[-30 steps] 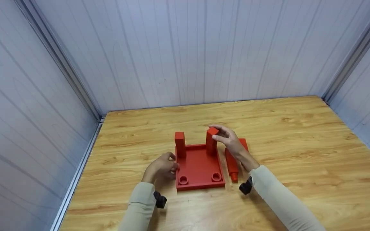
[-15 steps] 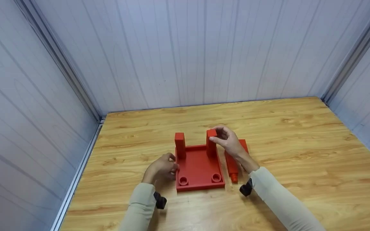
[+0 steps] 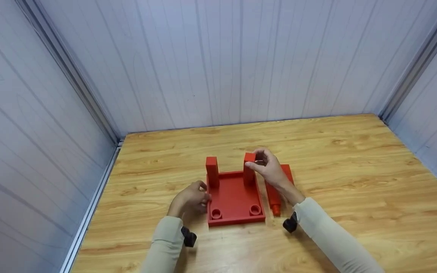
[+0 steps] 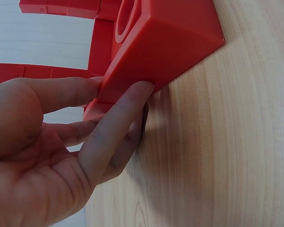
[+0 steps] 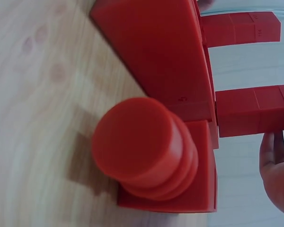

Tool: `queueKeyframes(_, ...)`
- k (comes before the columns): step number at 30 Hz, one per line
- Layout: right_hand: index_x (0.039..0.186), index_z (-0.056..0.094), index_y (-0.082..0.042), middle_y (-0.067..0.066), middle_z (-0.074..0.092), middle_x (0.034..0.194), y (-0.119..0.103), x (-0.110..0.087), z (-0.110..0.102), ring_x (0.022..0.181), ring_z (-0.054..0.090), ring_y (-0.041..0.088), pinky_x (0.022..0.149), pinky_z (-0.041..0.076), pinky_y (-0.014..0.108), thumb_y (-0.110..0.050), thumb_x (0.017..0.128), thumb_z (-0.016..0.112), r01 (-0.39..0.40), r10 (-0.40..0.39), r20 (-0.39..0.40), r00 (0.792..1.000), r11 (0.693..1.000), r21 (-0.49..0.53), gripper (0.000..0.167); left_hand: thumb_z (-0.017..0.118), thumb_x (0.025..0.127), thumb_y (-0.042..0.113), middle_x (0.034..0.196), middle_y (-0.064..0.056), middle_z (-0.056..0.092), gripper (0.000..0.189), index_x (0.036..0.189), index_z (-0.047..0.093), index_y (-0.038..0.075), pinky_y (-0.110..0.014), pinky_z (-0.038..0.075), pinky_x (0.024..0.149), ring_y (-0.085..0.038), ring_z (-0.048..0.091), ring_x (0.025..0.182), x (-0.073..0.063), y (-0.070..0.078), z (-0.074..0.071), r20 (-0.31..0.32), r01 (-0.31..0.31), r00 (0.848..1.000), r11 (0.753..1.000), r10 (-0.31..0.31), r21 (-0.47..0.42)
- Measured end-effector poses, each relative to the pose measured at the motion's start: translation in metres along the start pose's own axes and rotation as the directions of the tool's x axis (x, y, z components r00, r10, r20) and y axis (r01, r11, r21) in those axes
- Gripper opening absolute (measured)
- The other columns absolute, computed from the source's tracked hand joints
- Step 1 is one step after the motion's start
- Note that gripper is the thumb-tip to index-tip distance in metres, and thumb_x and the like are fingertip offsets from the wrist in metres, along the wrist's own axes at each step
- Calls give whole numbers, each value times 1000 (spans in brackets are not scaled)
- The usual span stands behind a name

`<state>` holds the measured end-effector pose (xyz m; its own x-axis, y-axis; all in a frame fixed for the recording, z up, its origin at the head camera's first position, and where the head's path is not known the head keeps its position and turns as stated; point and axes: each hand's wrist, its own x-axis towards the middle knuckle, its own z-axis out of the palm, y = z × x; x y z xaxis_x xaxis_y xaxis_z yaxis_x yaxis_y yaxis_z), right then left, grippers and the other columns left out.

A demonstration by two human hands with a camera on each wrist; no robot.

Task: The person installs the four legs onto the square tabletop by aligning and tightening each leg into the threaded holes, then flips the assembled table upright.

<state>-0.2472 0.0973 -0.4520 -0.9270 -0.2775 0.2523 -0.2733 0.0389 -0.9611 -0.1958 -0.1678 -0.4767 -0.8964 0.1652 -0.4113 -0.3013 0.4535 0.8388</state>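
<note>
A shallow red square tray-like base (image 3: 235,201) lies on the table with round sockets at its two near corners. Two square red posts stand upright at its far corners: the left post (image 3: 212,170) is untouched, and the right post (image 3: 249,168) is pinched near its top by my right hand (image 3: 273,170). At the base's left wall, my left hand (image 3: 191,196) grips the rim; its digits (image 4: 116,120) press on the wall in the left wrist view. Beside the base lies a loose red post (image 3: 274,195), its round peg (image 5: 137,144) pointing toward me, partly hidden under my right forearm.
The wooden table (image 3: 355,170) extends on both sides of the base. A pale panel wall (image 3: 218,64) rises behind it, with further panels at left and right. A small black device (image 3: 290,223) sits on each wrist.
The right post has been turned, its top going from a diamond to squared with the base. My right thumb has shifted slightly left across it. The left hand stays where it was.
</note>
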Motion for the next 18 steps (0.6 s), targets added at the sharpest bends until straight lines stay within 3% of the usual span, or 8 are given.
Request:
queueKeyframes(8, 111, 51, 5, 13, 59, 102, -3, 1, 5, 95, 57, 24, 82, 50, 28, -7, 84, 72, 27, -31, -42, 999, 996, -91, 37, 54, 90, 1, 76, -7, 48, 30, 117, 41, -3, -28, 48, 57, -15, 48, 65, -2, 1, -1, 25, 16, 1000, 1000, -16, -26)
queueKeyframes(13, 112, 51, 5, 14, 58, 104, -5, 0, 6, 98, 56, 23, 86, 49, 34, -8, 84, 72, 27, -32, -47, 998, 993, -118, 38, 56, 89, 1, 81, -8, 51, 34, 120, 45, -4, -29, 49, 61, -17, 50, 68, 1, 1, -1, -9, 9, 1000, 1000, -9, 17)
queueKeyframes(18, 116, 49, 4, 10, 57, 106, -2, -1, 5, 100, 55, 21, 87, 48, 31, -9, 85, 71, 26, -29, -28, 999, 994, -109, 40, 57, 88, 2, 81, -7, 50, 34, 119, 45, -4, -30, 50, 62, -17, 50, 69, 1, 2, -1, -14, 3, 1000, 1000, -3, 31)
